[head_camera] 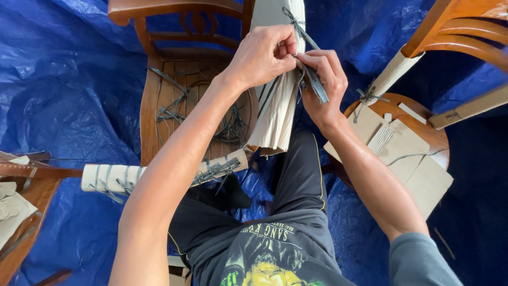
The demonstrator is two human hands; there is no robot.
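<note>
Both sets of fingertips pinch thin grey-green plastic strapping (312, 79) against a chair leg wrapped in pale corrugated cardboard (278, 114), the left hand (262, 55) closed on the knot, the right hand (328, 79) gripping the loose strap ends. The wrapped leg stands upright above the person's knee, beside a brown slatted wooden chair seat (174, 100) strewn with cut straps, all on a blue plastic tarpaulin (69, 90)

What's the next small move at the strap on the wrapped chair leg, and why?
Probably pull the grey strap tight: both the left hand and right hand pinch it against the corrugated cardboard wrap, and its ends hang loose and splayed, so the tie looks unfinished.
</note>
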